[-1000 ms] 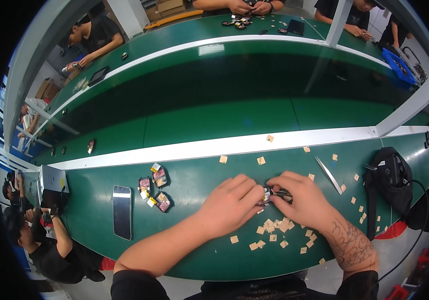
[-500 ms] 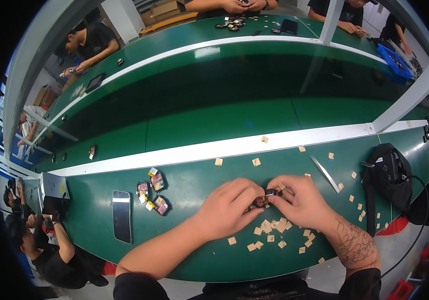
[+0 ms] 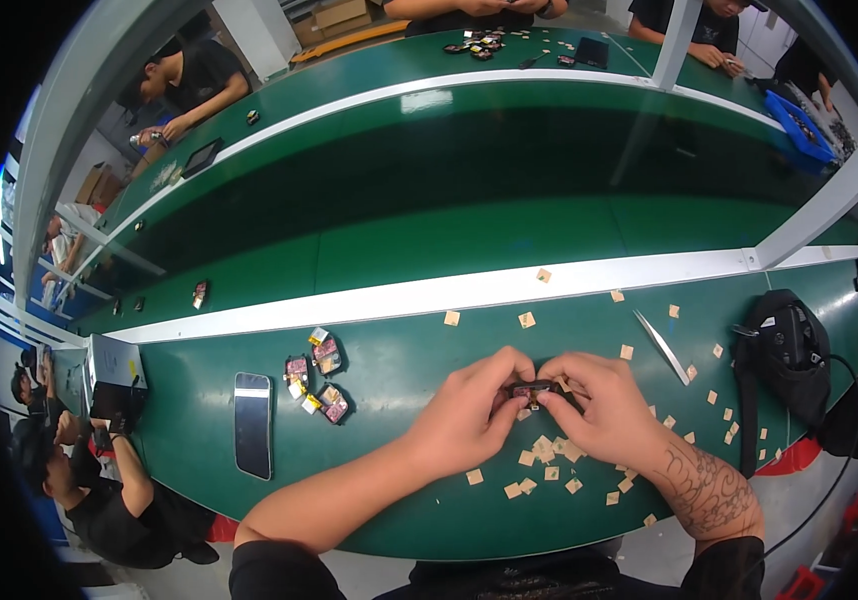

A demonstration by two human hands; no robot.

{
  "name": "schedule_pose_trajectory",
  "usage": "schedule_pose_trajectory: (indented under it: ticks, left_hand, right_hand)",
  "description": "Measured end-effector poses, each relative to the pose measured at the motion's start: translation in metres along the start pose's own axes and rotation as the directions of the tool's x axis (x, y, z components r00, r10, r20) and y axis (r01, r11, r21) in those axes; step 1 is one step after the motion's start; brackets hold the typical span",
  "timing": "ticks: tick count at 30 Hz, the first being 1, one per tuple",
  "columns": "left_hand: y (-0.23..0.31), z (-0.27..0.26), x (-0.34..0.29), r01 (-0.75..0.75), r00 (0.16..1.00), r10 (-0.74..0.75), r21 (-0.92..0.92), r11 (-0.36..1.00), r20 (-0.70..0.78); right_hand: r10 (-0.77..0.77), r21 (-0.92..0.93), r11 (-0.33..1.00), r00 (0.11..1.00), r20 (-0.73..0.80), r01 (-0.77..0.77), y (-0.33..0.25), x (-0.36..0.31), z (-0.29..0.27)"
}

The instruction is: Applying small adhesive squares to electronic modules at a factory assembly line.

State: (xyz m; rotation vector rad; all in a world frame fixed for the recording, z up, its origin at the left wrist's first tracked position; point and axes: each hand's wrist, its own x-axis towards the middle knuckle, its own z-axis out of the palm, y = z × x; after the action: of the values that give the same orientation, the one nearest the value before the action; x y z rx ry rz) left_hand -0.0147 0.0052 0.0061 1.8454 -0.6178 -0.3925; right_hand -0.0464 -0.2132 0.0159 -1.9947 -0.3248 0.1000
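Between both hands, above the green table, is a small black-cased electronic module [image 3: 532, 388] with a reddish circuit board. My left hand [image 3: 461, 412] pinches its left end, thumb and fingers closed. Closed on its right end is my right hand [image 3: 597, 402], whose thumb lies close to the left thumb. Fingers cover much of the module, so its details are hard to make out. Several tan square stickers [image 3: 546, 447] lie in a loose heap just below the hands. To the left rest similar open modules [image 3: 332, 402] with reddish boards and yellow-and-silver parts.
A phone [image 3: 254, 425] lies left of the modules. White tweezers [image 3: 662, 348] and a black bag [image 3: 787, 345] are on the right, with scattered stickers around. A white rail [image 3: 399, 305] borders the table's far side. Other people work at neighbouring places.
The whole view has shifted slightly right. Both hands have drawn closer around the module, which now sits more level, with both thumbs against its near side.
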Motion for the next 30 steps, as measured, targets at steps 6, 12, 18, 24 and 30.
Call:
schedule_pose_trajectory:
  ticks: [6, 12, 18, 24, 30]
  left_hand:
    - [-0.009, 0.009, 0.008, -0.127, 0.986, 0.136, 0.092, 0.988, -0.097]
    - [-0.012, -0.042, 0.049, 0.050, 0.960, 0.094, 0.492, 0.869, -0.263]
    - [-0.077, -0.153, 0.107, 0.350, 0.816, 0.019, 0.520, 0.779, -0.578]
    - [-0.069, -0.178, 0.107, 0.546, 0.810, -0.114, 0.668, 0.507, -0.575]
    - [-0.070, -0.229, 0.073, 0.580, 0.805, -0.195, 0.678, 0.452, -0.560]
  right_hand:
    - [-0.125, -0.227, 0.970, 0.979, -0.160, 0.086, 0.004, -0.002, -0.004]
    - [-0.075, -0.131, 0.991, 0.960, -0.268, 0.041, 0.017, -0.002, -0.011]
    - [-0.224, -0.154, 0.970, 0.940, -0.256, 0.190, 0.025, 0.006, -0.010]
    - [-0.208, -0.125, 0.975, 0.952, -0.225, 0.184, 0.020, 0.007, -0.011]
    - [-0.161, -0.137, 0.981, 0.970, -0.182, 0.137, 0.021, 0.005, -0.018]
